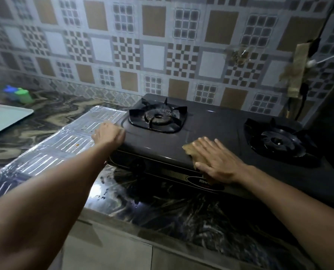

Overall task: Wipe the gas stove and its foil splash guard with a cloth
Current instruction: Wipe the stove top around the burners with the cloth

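One gas stove (211,131) stands on the marbled countertop (162,207), carrying two burners: the left burner (158,116) and the right burner (281,140), each with a dark pan support. The right hand (214,159) lies flat, fingers straight, pressing one brown cloth (191,151) onto the stove top near its front edge, between the two burners. The left hand (108,134) rests at the stove's left edge where it meets the foil splash guard (64,141); the hand is blurred, and whether it grasps anything cannot be told. The single guard lies flat on the counter beside the stove, with a few brown specks on its surface. At the far left sit one pale tray (4,119) and three small coloured containers (21,95), blurred. The patterned tile wall (142,51) stands behind, with cords and a brown strip (298,69) hanging at the right.
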The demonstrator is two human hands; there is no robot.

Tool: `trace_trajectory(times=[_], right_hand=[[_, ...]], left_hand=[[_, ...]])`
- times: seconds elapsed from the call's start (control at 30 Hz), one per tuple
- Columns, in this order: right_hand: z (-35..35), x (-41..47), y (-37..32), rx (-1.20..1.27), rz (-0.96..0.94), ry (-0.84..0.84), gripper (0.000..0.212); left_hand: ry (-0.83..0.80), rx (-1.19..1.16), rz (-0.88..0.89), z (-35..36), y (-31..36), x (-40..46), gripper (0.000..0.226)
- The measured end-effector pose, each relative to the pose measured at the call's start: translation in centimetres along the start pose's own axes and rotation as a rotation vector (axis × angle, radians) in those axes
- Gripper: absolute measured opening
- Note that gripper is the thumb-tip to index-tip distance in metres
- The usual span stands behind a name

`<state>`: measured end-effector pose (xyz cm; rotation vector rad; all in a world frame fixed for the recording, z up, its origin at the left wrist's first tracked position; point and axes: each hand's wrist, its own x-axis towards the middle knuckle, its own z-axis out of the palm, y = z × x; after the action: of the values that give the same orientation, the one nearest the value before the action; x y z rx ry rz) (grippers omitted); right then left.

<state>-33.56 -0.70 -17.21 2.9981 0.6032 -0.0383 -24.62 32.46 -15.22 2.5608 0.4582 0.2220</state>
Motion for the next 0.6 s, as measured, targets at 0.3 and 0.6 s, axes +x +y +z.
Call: trace_trajectory(times=[0.3, 0.6], right_hand=[[-0.9, 12.1, -11.2, 0.070, -0.201, 0.031, 0.072], [-1.6, 22.5, -18.3, 0.162, -0.215, 0.027, 0.075]], left_hand=[[-0.215, -0.818, -0.244, -2.5, -4.5, 1.8, 0.017], [-0.434, -1.063, -0.334, -3.0, -8.2, 3.3, 0.032]])
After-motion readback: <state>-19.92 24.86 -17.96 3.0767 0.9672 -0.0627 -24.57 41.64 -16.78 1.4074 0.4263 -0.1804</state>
